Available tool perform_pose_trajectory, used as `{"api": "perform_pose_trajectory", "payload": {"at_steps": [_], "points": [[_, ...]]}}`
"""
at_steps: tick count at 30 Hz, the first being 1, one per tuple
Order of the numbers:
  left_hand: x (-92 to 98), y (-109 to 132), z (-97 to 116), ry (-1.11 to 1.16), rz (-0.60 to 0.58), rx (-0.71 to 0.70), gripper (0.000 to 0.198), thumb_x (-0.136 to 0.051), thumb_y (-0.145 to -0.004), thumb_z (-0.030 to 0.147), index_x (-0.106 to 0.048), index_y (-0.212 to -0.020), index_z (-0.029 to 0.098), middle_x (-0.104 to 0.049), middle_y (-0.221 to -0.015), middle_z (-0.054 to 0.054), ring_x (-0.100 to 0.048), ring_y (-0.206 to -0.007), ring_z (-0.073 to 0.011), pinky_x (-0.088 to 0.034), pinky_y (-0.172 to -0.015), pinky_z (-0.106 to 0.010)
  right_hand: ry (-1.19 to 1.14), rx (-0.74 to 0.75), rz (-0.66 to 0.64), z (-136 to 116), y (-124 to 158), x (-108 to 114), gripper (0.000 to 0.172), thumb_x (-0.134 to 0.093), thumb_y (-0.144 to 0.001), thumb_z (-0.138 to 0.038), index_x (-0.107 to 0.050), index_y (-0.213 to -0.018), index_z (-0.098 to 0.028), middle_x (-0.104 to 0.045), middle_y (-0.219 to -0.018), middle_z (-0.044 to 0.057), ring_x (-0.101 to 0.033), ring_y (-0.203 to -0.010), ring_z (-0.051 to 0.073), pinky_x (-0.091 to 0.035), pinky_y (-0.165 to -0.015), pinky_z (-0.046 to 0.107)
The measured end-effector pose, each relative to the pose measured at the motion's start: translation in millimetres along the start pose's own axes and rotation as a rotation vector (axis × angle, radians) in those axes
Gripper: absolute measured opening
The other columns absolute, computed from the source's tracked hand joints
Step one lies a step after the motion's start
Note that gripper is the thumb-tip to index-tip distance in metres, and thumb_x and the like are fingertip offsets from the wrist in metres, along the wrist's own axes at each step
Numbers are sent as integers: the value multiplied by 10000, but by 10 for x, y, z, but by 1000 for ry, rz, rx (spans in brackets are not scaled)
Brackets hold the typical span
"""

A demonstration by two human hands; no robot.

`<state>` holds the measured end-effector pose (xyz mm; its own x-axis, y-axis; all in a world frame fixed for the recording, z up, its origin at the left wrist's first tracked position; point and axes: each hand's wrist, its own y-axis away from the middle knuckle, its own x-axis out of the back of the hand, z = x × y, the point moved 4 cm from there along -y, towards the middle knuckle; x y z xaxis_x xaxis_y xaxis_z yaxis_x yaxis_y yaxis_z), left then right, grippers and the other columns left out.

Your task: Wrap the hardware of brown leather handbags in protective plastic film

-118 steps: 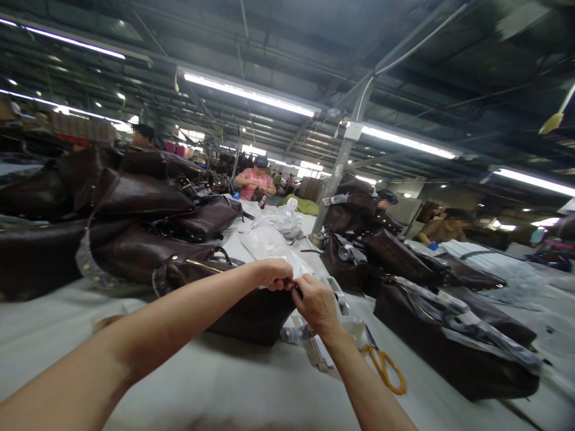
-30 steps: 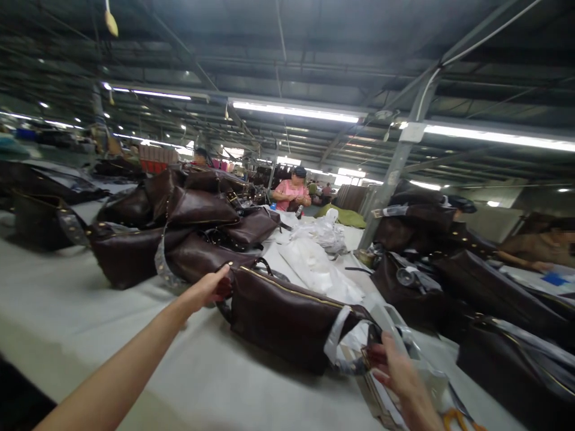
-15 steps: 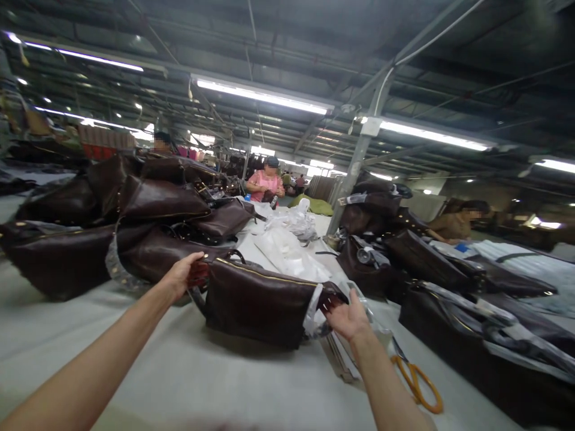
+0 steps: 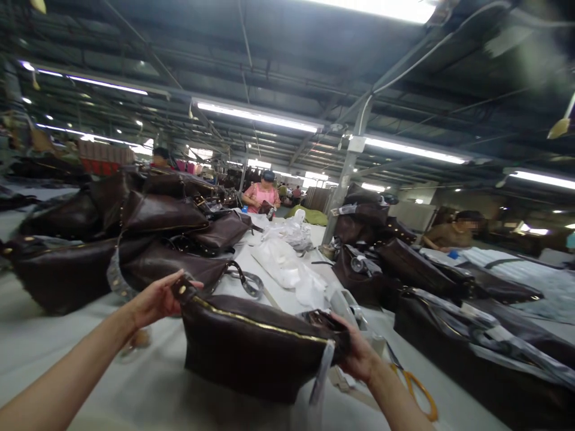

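Note:
A dark brown leather handbag with a gold zipper along its top is held between my two hands, its zipper side tilted toward me. My left hand grips its left end, by a tab with a gold stud. Round the right end closes my right hand, whose fingers are partly hidden behind the bag. A wrapped zipper pull dangles near that hand. Behind the bag, a strap loops over the table.
Piled brown bags lie at the left, and more bags at the right. White plastic wrapping covers the table's middle. Orange-handled scissors lie beside my right forearm. A metal post rises behind. Co-workers sit further back.
The handbag has come closer to me and tipped so more of its zipper shows. My right hand has gone from an open palm to gripping its end.

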<state>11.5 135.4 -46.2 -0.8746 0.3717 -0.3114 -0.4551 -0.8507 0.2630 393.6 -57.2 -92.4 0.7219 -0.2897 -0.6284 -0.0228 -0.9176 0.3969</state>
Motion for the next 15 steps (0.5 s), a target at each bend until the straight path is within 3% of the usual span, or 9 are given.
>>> {"api": "perform_pose_trajectory", "payload": {"at_steps": [2, 4, 7, 11, 15], "points": [[54, 14, -176, -50, -122, 144, 556, -657, -659, 596, -721, -942, 121, -730, -807, -130, -678, -772, -277, -542, -705, -346, 29, 0, 2, 126, 53, -10, 242, -583, -855, -307, -695, -936, -108, -738, -728, 79, -717, -718, 209, -564, -671, 272], [107, 38, -299, -150, -164, 220, 590, -672, -630, 610, -716, -971, 131, -730, -813, -109, -675, -800, -264, -537, -685, -307, 90, 5, 36, 205, 109, 13, 218, -689, -771, -301, -702, -891, -119, -734, -720, 72, -711, -703, 199, -551, -646, 244], [86, 89, -348, -314, -175, 222, 527, -714, -571, 463, -709, -990, 143, -728, -929, -90, -670, -874, -264, -537, -696, -286, 229, 41, 82, 209, 148, 76, 263, -785, -650, -290, -707, -833, -119, -721, -692, 66, -688, -661, 174, -523, -616, 223], [-48, 93, -169, -405, -110, 18, 494, -647, -505, 245, -704, -990, 172, -720, -990, -48, -647, -989, -268, -540, -745, -278, 429, 160, 144, 53, 97, 126, 283, -796, -582, -241, -705, -822, -121, -697, -677, 50, -633, -583, 137, -459, -554, 209], [-9, -33, 136, -450, 20, -260, 427, -610, -470, 198, -697, -888, 196, -720, -987, -49, -600, -1094, -300, -513, -887, -359, 541, 300, 197, -190, 30, 103, 376, -767, -544, -195, -692, -908, -143, -696, -736, 41, -642, -628, 157, -450, -559, 228]]}}
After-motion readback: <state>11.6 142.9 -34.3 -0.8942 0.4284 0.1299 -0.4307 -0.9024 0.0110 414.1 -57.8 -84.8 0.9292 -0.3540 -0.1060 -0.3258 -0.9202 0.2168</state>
